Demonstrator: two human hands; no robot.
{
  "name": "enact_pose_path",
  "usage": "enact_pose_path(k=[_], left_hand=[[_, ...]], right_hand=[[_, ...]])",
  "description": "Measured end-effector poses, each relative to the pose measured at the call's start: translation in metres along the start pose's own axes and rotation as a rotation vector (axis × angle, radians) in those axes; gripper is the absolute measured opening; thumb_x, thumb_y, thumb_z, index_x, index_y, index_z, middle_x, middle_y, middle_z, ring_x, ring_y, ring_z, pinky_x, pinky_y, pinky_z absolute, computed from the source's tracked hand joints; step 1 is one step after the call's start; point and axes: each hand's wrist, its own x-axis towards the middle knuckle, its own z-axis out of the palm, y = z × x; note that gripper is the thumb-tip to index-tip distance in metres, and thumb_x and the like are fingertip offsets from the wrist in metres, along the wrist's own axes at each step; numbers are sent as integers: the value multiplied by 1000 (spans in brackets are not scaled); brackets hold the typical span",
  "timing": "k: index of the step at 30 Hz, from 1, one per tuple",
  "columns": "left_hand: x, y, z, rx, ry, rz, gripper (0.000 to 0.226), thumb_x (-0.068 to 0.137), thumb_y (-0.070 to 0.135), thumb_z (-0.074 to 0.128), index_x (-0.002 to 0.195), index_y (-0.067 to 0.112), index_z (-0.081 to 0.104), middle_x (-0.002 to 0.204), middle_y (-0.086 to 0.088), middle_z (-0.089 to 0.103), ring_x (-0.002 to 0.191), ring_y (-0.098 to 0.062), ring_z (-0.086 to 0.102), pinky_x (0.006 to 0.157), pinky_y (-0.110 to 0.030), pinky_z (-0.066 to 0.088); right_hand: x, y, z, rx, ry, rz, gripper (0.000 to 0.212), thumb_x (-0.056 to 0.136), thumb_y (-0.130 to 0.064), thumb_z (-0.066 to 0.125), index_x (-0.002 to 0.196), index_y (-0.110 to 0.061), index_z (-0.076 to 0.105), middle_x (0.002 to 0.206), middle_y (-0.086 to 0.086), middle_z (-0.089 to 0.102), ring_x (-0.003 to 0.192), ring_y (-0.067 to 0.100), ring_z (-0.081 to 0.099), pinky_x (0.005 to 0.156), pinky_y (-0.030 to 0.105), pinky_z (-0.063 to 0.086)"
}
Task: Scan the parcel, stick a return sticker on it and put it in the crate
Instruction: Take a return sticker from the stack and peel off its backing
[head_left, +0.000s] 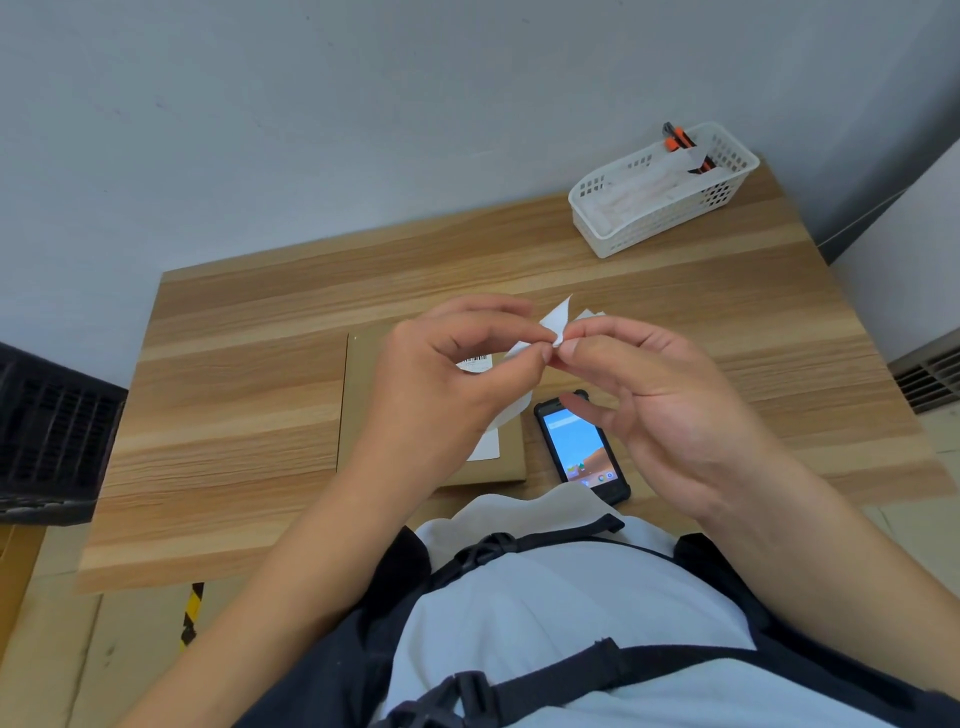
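A flat brown cardboard parcel (363, 405) lies on the wooden table (234, 395), with a white barcode label (475, 364) on top, mostly hidden by my left hand. Both hands hover above it and pinch a small white sticker (553, 325) between thumb and fingertips. My left hand (447, 384) grips its lower left part, my right hand (670, 400) its right edge. One corner of the sticker curls upward. A black phone-like scanner (579, 449) with a lit screen lies face up just right of the parcel. A dark crate (52, 436) stands off the table's left edge.
A white perforated basket (670, 208) sits at the table's far right corner, holding sheets of stickers and orange-black cutters (685, 148). A grey wall runs behind the table. Yellow-black tape (189, 613) marks the floor below the front edge.
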Motion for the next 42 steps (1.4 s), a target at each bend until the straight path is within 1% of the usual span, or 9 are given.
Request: enact_pose_path(k=[6, 9, 13, 17, 21, 28, 33, 37, 42], left_hand=[[-1, 2, 0, -33, -27, -20, 13, 78, 8, 81, 82, 21, 81, 104, 5, 75, 97, -3, 71, 79, -19, 54], [-1, 0, -1, -133, -28, -65, 10, 78, 5, 81, 80, 14, 81, 100, 0, 77, 101, -3, 70, 79, -27, 57], [-3, -1, 0, -164, -14, -105, 5, 78, 5, 80, 79, 10, 81, 96, 0, 79, 103, 0, 69, 73, -24, 52], [-5, -3, 1, -173, 0, -129, 14, 78, 4, 79, 69, 16, 79, 91, -2, 78, 105, 2, 68, 78, -35, 54], [-6, -4, 1, -167, 12, -142, 15, 78, 2, 77, 68, 14, 78, 85, -1, 78, 111, 1, 66, 85, -41, 57], [-7, -8, -4, -167, 23, -147, 22, 80, 0, 73, 64, 16, 75, 86, 1, 78, 111, 2, 65, 83, -33, 54], [-7, -10, -9, -122, 61, -169, 17, 80, 9, 71, 67, 18, 75, 105, 12, 76, 104, -3, 69, 91, -48, 55], [-7, -11, -18, -137, 100, -205, 17, 79, 12, 64, 64, 17, 70, 113, 16, 72, 95, -6, 70, 83, -58, 56], [3, -16, -29, -227, 203, -252, 25, 88, 0, 61, 67, 13, 66, 121, 5, 68, 87, 9, 65, 90, -44, 58]], right_hand=[[-4, 0, 3, -15, 15, -52, 26, 90, -5, 63, 70, -19, 71, 73, -6, 71, 74, 5, 69, 72, 21, 53], [-5, 2, 4, -52, 23, -73, 25, 90, -6, 65, 70, -20, 71, 71, -9, 69, 75, 4, 67, 75, 23, 52], [-6, 6, 7, -102, 50, -136, 25, 89, -3, 63, 70, -18, 70, 65, -11, 67, 66, 2, 64, 65, 13, 52], [-7, 7, 10, -128, 67, -179, 20, 88, 2, 62, 74, -10, 67, 58, -12, 63, 53, 0, 57, 56, 12, 47], [-7, 9, 14, -139, 84, -190, 18, 85, 2, 64, 73, -10, 69, 65, -8, 68, 60, 3, 62, 59, 13, 50], [-3, 14, 18, -88, 105, -156, 7, 84, -4, 68, 79, -1, 72, 77, -1, 72, 66, 1, 62, 61, 11, 48], [4, 17, 25, -128, 107, -123, 9, 83, -4, 69, 75, -8, 73, 100, 10, 78, 91, 6, 68, 78, 18, 48], [8, 17, 30, -122, 100, -70, 15, 84, 2, 63, 73, -6, 70, 90, -5, 79, 88, -7, 70, 72, 13, 50], [16, 15, 27, -104, 167, -13, 22, 86, -2, 63, 69, -13, 70, 103, -5, 79, 91, 7, 73, 70, 17, 53]])
